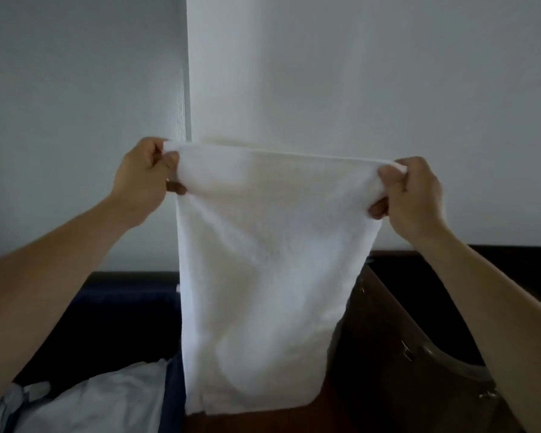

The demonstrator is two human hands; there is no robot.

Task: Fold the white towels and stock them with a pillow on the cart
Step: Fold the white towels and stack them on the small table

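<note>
1. Pale blue cloth (107, 401) lies bunched at the lower left, against dark blue fabric (122, 317).
2. Left hand (141, 173) pinches the upper left corner of a white towel (263, 260), fingers curled round it.
3. Right hand (413, 192) grasps the upper right corner likewise.
4. White towel hangs flat between both hands before a pale wall (356, 89), its lower edge over a dark wooden surface (388, 339); contact there cannot be told.

- Both forearms (75, 245) are showing bare along their visible length.
- The left hand (141, 176) and the right hand (416, 195) are showing bare too.
- A tiny glint (168, 179) is showing on one left finger, too blurred to identify.
</note>
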